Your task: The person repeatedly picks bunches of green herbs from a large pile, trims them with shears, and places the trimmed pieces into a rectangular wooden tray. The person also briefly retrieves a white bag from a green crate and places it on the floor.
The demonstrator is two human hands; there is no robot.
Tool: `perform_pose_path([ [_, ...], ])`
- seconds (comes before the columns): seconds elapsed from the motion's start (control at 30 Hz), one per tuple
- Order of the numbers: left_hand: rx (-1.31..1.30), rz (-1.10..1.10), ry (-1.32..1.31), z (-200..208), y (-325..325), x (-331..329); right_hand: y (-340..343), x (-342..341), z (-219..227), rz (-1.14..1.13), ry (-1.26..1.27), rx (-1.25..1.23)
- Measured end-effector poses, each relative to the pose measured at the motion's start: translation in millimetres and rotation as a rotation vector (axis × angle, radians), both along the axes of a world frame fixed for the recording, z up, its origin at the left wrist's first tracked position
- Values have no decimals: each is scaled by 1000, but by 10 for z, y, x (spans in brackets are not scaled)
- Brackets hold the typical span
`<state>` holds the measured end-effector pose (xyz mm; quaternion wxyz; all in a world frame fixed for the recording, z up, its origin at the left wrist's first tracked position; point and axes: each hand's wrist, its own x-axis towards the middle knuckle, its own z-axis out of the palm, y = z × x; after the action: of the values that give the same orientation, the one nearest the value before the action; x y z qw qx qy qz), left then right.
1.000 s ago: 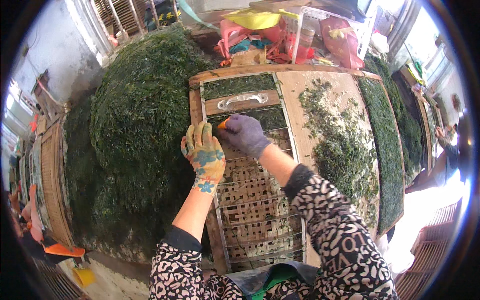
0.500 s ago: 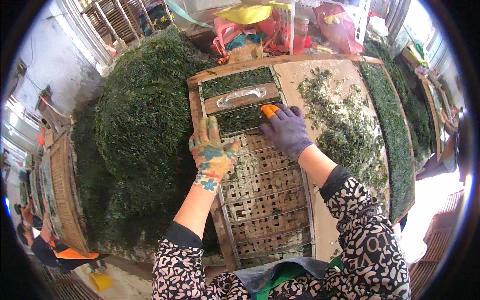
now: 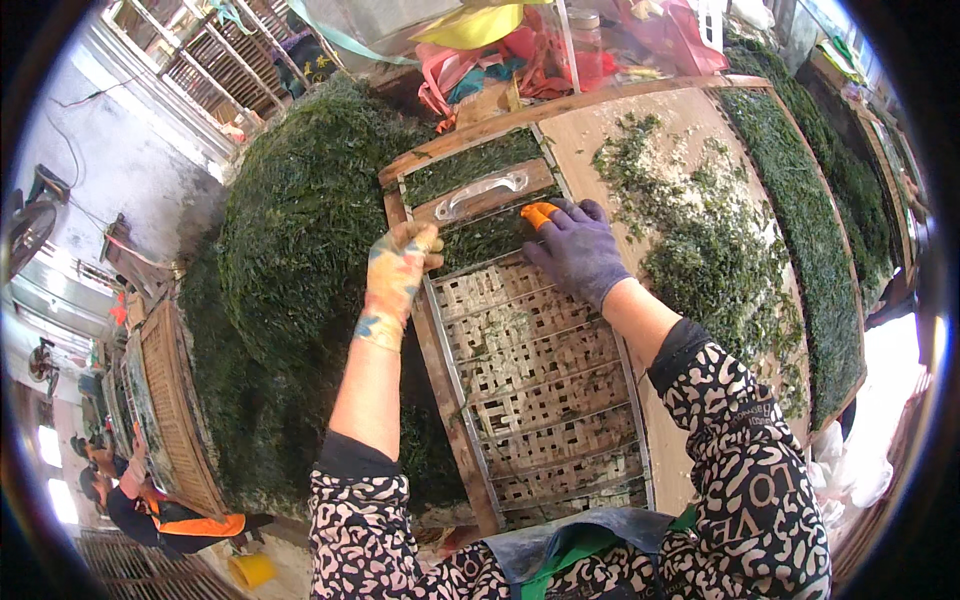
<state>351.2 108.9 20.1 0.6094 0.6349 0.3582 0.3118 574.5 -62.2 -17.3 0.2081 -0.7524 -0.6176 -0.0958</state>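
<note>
A long metal-framed rack (image 3: 628,372), split by crossbars, lies over a woven slatted mat (image 3: 560,400). Chopped green seaweed (image 3: 490,236) fills its far sections. Across the rack, between two seaweed-filled sections, sits a wooden block (image 3: 440,210) with a clear handle (image 3: 481,190). My right hand (image 3: 580,252), in a purple glove with orange finger covers, rests with fingers spread on the seaweed at the rack's right side. At the left rim, my left hand (image 3: 397,275), in a pale flower-patterned glove, has its fingers curled in; what they hold is hidden.
A big seaweed heap (image 3: 290,230) rises on the left. Loose seaweed (image 3: 715,265) is scattered over the wooden board (image 3: 575,150) at right, beside a seaweed-covered strip (image 3: 800,220). Pink bags (image 3: 670,40) lie beyond. Another person (image 3: 165,520) is at far left.
My left hand has gone from lying flat with fingers stretched to curled at the rack's left rim. The right hand stays on the seaweed. The view has shifted and tilted slightly.
</note>
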Motion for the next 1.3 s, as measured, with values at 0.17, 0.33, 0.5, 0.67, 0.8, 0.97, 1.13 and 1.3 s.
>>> perform_pose_path([
  [0.17, 1217, 53, 809, -425, -520, 47, 20, -23, -16, -12, -64, 100],
  [0.33, 1121, 34, 1025, -613, -738, 91, -12, 48, 181, 56, -96, -24],
  [0.5, 1075, 3, 979, -508, -716, 112, 504, 130, 619, 70, 14, 136],
  [0.67, 1169, 205, 706, -507, -762, 108, 1080, -167, 854, 199, 18, -272],
  [0.8, 1102, 174, 713, -535, -746, 60, 826, -410, 563, 98, 77, -420],
  [0.97, 1063, 43, 847, -312, -883, 258, 877, -299, 238, 112, 163, -172],
  [1.13, 367, -37, -382, -42, -865, 560, 826, -389, 271, 69, 482, 182],
  [1.3, 1394, 118, 625, -318, -539, -24, -451, -709, -380, -122, 239, 119],
])
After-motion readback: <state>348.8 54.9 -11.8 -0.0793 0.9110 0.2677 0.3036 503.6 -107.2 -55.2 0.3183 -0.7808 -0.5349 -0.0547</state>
